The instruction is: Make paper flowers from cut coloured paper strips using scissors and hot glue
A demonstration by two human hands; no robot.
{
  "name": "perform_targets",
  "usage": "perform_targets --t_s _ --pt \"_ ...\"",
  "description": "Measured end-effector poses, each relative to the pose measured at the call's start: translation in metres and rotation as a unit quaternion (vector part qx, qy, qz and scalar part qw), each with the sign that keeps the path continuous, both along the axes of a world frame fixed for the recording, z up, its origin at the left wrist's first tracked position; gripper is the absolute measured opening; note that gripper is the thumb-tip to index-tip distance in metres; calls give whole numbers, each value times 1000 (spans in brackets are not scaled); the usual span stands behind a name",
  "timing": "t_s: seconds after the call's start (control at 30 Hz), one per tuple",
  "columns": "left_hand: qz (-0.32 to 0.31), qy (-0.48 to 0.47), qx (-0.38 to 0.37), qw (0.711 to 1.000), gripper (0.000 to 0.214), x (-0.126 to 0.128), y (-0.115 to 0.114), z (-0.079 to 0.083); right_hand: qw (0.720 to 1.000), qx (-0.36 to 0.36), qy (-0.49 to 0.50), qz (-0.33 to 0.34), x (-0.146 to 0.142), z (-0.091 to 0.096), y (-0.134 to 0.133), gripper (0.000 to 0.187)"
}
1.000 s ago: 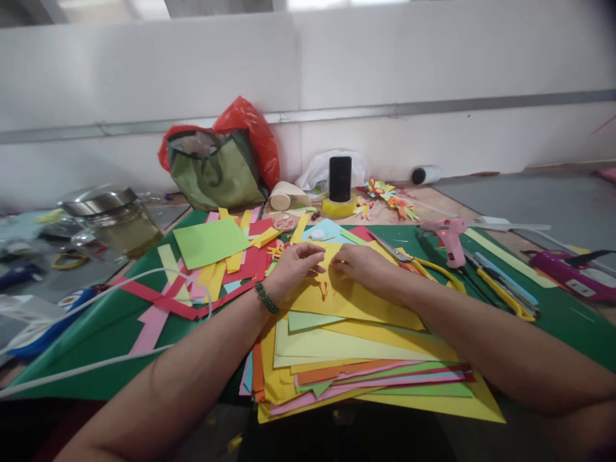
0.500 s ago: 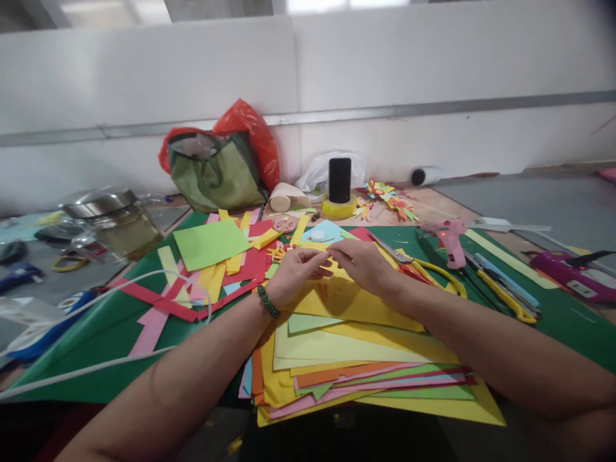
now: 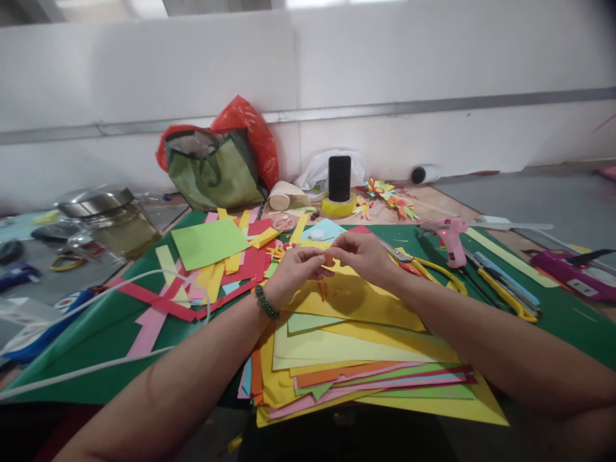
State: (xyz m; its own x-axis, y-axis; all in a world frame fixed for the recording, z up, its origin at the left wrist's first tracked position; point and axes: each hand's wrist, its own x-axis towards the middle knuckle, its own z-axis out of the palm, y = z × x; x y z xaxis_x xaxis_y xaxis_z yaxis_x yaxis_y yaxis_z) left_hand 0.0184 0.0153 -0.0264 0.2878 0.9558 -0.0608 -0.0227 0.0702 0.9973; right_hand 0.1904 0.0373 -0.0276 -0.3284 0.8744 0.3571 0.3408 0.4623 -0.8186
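My left hand (image 3: pixel 294 273) and my right hand (image 3: pixel 364 253) meet fingertip to fingertip above a stack of coloured paper sheets (image 3: pixel 356 350). Together they pinch a small orange paper piece (image 3: pixel 329 260), held a little above the top yellow sheet (image 3: pixel 359 301). A few small orange scraps (image 3: pixel 323 290) lie on that sheet below the hands. A green bead bracelet (image 3: pixel 265 301) sits on my left wrist. Both forearms rest over the near edge of the paper stack.
Yellow-handled scissors (image 3: pixel 423 266) and a pink glue gun (image 3: pixel 450 239) lie right of the hands on the green mat (image 3: pixel 101 333). Loose paper strips (image 3: pixel 212 266) lie left. A phone on a tape roll (image 3: pixel 339 186), bags (image 3: pixel 216 163) and a glass jar (image 3: pixel 115 221) stand behind.
Both hands have lifted off the yellow sheet and come together, raising the small orange piece between their fingertips. The forearms stay where they were.
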Motion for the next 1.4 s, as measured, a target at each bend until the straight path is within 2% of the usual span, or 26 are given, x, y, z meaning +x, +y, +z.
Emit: perform_targets --t_s 0.13,0.4,0.47,0.53,0.6,0.67,0.8,0.93,1.1,1.4 --pt "-1 -14 3 1000 18 0 0 -1 994 -98 55 16 0 6 1 32" --pt "15 -53 -39 998 25 0 1 0 982 -145 111 44 0 2 3 34" --pt "25 -56 -46 997 26 -1 2 1 985 -110 135 19 -1 -1 3 32" --pt "38 -56 -44 997 26 -1 2 2 991 -20 131 -16 -2 -3 2 28" --pt "47 -47 -28 997 25 -1 3 2 993 72 86 -27 -3 -4 -2 20" --pt "54 -25 3 998 22 0 3 1 993 107 36 -21 -4 -4 -5 14" --pt "69 65 123 988 13 3 0 0 998 57 7 -28 -5 -6 -4 27" --pt "76 161 229 957 28 6 -5 0 998 35 5 -56 -4 -7 1 36" --pt "87 142 226 960 28 7 -5 -1 999 -3 34 -29 -3 -8 3 25" --pt "76 100 207 970 18 6 0 -4 998 21 -9 -52 -2 -7 3 23"
